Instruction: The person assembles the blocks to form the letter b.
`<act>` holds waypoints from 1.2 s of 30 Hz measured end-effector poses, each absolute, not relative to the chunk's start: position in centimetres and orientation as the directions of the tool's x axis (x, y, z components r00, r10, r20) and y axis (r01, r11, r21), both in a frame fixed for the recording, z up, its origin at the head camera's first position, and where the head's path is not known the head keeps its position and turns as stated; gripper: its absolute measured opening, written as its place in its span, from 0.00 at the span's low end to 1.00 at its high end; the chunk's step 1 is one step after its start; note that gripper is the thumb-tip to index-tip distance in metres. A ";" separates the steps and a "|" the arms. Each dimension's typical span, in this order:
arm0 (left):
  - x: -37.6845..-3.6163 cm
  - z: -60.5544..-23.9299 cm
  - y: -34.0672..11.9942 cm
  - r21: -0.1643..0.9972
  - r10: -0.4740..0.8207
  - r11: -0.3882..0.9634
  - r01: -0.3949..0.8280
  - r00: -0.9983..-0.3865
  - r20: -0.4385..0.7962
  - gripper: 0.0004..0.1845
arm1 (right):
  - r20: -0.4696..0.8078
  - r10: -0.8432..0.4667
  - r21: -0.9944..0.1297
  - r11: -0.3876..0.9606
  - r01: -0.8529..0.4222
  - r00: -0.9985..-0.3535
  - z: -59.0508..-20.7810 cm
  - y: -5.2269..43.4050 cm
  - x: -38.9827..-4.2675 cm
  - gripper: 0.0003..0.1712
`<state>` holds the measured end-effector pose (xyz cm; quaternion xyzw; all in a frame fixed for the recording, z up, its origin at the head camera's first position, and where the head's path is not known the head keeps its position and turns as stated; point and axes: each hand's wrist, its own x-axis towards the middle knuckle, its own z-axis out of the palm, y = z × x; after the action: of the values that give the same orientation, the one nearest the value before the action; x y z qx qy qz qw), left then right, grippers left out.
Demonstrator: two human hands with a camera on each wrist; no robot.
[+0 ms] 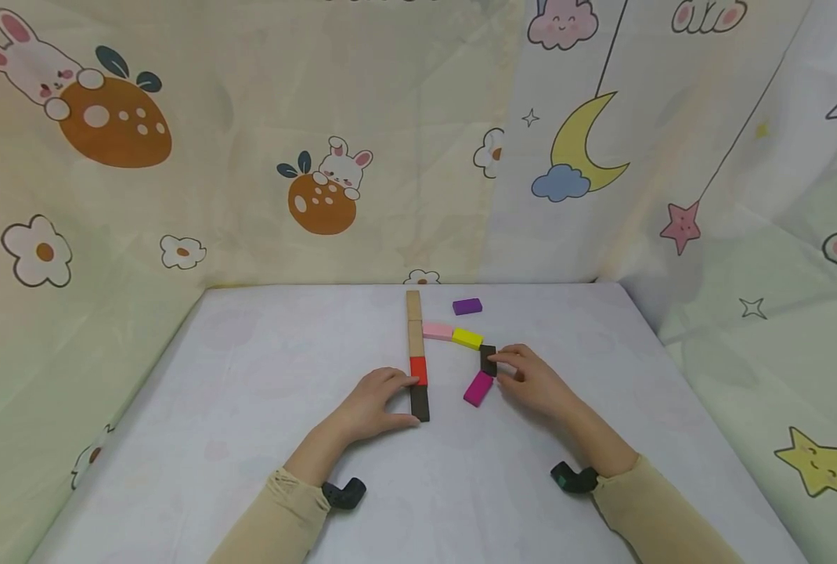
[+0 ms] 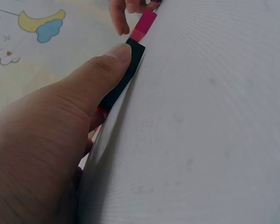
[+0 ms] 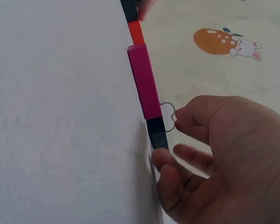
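A straight column of two tan blocks (image 1: 415,337), a red block (image 1: 419,370) and a black block (image 1: 420,403) lies end to end. My left hand (image 1: 374,403) is beside its lower part, fingertip at the red block, thumb at the near end of the black one. To the right, a pink block (image 1: 437,330), a yellow block (image 1: 467,338), a second black block (image 1: 487,360) and a magenta block (image 1: 478,388) form a bent chain from the column. The fingertips of my right hand (image 1: 539,382) touch that second black block; its other fingers are loosely bent.
A purple block (image 1: 467,306) lies apart near the back of the white-covered table (image 1: 284,337). Printed cloth hangs behind and on both sides. A black device (image 1: 345,493) is at the left wrist and another (image 1: 574,477) at the right.
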<state>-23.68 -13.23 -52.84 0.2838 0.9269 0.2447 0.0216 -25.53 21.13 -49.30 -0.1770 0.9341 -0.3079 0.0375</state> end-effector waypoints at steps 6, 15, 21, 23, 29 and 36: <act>-23.8 -52.9 -13.2 0.465 0.536 0.718 0.517 -0.838 0.103 0.39 | 0.028 -0.502 -0.557 0.710 -0.430 -0.865 -49.2 20.9 -25.1 0.22; -23.7 -52.7 -13.1 0.455 0.534 0.727 0.514 -0.840 0.097 0.39 | -0.038 -0.524 -0.557 0.718 -0.417 -0.851 -49.5 20.8 -24.9 0.21; -23.6 -52.7 -13.1 0.459 0.532 0.729 0.508 -0.842 0.086 0.38 | -0.035 -0.525 -0.570 0.710 -0.415 -0.851 -49.7 20.8 -25.1 0.20; -23.6 -52.7 -13.1 0.461 0.534 0.726 0.511 -0.841 0.090 0.38 | -0.030 -0.530 -0.578 0.701 -0.418 -0.848 -49.7 20.9 -25.1 0.20; -23.7 -52.8 -13.2 0.462 0.533 0.725 0.511 -0.841 0.094 0.38 | -0.024 -0.537 -0.584 0.692 -0.424 -0.843 -49.8 21.0 -25.2 0.20; -23.7 -53.0 -13.2 0.459 0.532 0.725 0.513 -0.841 0.100 0.38 | -0.026 -0.530 -0.594 0.690 -0.413 -0.848 -49.9 21.0 -25.2 0.20</act>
<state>-23.70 -13.16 -52.95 0.2813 0.9286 0.2413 0.0194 -25.22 20.96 -49.90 -0.2580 0.9141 -0.2971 0.0981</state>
